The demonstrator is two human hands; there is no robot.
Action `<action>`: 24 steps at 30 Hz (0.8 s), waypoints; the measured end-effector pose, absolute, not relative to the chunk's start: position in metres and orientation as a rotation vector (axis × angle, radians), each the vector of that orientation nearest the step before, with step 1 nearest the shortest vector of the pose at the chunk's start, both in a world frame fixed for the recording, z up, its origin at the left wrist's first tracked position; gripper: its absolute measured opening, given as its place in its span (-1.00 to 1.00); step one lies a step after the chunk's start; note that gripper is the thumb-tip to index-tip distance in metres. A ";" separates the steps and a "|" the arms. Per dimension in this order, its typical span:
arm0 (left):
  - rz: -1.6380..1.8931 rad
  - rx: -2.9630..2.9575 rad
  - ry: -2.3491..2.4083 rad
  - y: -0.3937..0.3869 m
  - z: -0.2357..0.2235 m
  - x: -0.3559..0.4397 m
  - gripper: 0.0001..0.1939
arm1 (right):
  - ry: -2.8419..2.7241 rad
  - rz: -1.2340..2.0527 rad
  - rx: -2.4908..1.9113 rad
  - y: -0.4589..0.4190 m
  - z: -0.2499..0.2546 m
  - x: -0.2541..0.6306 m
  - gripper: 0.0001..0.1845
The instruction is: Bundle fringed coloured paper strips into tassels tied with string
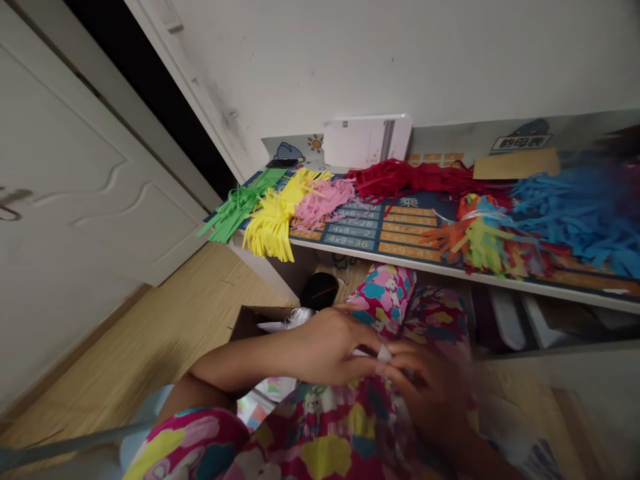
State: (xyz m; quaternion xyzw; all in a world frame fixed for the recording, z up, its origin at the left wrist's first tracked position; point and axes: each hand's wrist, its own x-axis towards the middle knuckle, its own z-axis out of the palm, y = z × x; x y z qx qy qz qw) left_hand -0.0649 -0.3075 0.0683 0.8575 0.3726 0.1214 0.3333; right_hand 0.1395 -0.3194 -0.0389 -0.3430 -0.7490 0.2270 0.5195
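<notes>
My left hand (333, 343) and my right hand (425, 383) meet low in front of my body, above my lap. Between their pinched fingertips is a small white piece (384, 353), thin like paper or plastic; its exact kind is not plain. Both hands are closed on it, and the fingers cover most of it. Part of the right hand is dark and slightly blurred. On the desk beyond the hands lie fringed paper strips: a green bundle (245, 203), a yellow bundle (280, 210), a pink bundle (325, 203), a red bundle (415, 179) and a blue bundle (580, 217).
A multicoloured tassel bundle (480, 230) tied with white string lies on the desk mat (350, 233). A tan card (517, 164) rests behind it. A white box (367, 141) leans on the wall. An open cardboard box (245, 323) stands left of my legs. A door (90, 167) is at left.
</notes>
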 end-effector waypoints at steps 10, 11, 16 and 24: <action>1.148 2.146 1.150 -0.307 0.023 -0.081 -0.75 | -1.524 0.609 -1.101 -0.321 -0.049 0.150 -0.63; 1.385 2.021 1.243 -0.306 0.004 -0.082 -0.68 | -1.467 0.601 -1.158 -0.321 -0.049 0.152 -0.59; 1.531 1.415 1.028 -0.276 -0.091 -0.062 -0.16 | -1.228 0.564 -1.306 -0.314 -0.056 0.158 -0.48; 1.618 1.193 1.082 -0.254 -0.092 0.007 -0.14 | -0.908 0.437 -1.368 -0.307 -0.080 0.182 -0.45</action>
